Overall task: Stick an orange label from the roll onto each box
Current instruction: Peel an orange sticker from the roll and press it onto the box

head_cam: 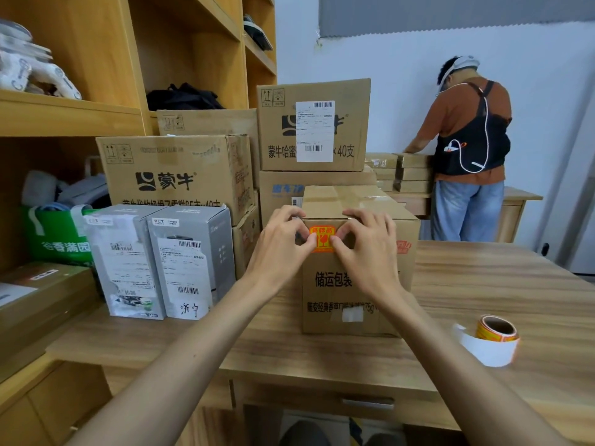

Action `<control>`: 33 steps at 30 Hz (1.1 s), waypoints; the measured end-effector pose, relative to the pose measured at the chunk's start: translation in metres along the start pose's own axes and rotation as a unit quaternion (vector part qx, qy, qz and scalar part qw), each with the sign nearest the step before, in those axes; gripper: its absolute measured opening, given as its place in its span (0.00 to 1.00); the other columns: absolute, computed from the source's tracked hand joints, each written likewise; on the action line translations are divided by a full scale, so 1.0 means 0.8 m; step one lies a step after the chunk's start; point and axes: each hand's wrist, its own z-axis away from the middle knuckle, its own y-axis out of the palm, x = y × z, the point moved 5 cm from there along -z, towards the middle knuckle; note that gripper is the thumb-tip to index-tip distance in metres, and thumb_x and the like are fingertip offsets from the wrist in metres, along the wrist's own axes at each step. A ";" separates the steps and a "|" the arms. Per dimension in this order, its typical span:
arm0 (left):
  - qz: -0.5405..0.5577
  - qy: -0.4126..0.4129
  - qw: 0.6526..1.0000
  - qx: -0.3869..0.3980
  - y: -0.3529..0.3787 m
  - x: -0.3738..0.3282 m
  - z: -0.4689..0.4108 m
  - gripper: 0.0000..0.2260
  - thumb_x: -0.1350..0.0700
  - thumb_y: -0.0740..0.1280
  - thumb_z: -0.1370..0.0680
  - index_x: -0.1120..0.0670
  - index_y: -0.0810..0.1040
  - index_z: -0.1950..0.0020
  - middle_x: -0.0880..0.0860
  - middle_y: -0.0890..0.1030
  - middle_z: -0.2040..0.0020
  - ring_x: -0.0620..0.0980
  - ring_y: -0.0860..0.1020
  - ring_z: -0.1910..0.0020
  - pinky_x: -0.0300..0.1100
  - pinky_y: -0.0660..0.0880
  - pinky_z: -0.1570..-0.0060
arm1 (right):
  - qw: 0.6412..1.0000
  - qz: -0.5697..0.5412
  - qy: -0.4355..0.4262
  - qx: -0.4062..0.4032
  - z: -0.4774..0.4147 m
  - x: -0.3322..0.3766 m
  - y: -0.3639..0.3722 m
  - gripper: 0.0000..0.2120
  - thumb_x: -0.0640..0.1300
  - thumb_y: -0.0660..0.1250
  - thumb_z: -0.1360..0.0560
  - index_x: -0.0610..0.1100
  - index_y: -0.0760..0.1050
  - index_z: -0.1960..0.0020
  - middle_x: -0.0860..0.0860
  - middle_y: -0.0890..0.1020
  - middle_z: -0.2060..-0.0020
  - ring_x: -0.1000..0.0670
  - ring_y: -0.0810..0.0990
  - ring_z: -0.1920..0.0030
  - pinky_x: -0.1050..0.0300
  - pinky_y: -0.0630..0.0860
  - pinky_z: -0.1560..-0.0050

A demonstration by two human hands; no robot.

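Orange label (322, 242) half-hidden: left hand (277, 249), right hand (370, 252) grip box (335, 317), thumbs pressing it.

Free desktop (483, 284) right, cartons (174, 175) left.

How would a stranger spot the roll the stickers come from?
Start at the wooden desk, then look right of the brown carton at its middle. The label roll sits alone there: a cardboard core ringed in orange, trailing a white backing strip.
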 end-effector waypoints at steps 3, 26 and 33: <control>-0.041 0.017 0.999 -0.007 -0.002 -0.003 0.001 0.09 0.54 0.72 0.23 0.56 0.80 0.61 0.50 0.77 0.43 0.46 0.74 0.40 0.41 0.72 0.44 | 1.000 0.019 -0.007 -0.003 -0.002 0.001 -0.003 0.07 0.48 0.72 0.28 0.48 0.76 0.60 0.51 0.80 0.44 0.49 0.74 0.42 0.54 0.56 0.32; 0.183 -0.077 0.978 0.063 0.005 0.047 -0.028 0.15 0.43 0.74 0.26 0.44 0.84 0.41 0.41 0.79 0.41 0.37 0.75 0.38 0.47 0.73 0.38 | 0.997 0.011 -0.050 0.051 -0.035 -0.030 -0.007 0.20 0.66 0.64 0.26 0.51 0.77 0.48 0.56 0.81 0.49 0.52 0.72 0.46 0.50 0.64 0.43; 0.173 -0.027 0.979 0.105 0.007 0.049 -0.017 0.21 0.49 0.74 0.24 0.45 0.78 0.32 0.42 0.75 0.33 0.34 0.71 0.35 0.26 0.67 0.41 | 0.990 0.066 -0.101 0.079 -0.027 -0.033 -0.006 0.26 0.68 0.64 0.29 0.49 0.74 0.42 0.54 0.80 0.45 0.50 0.72 0.44 0.53 0.62 0.43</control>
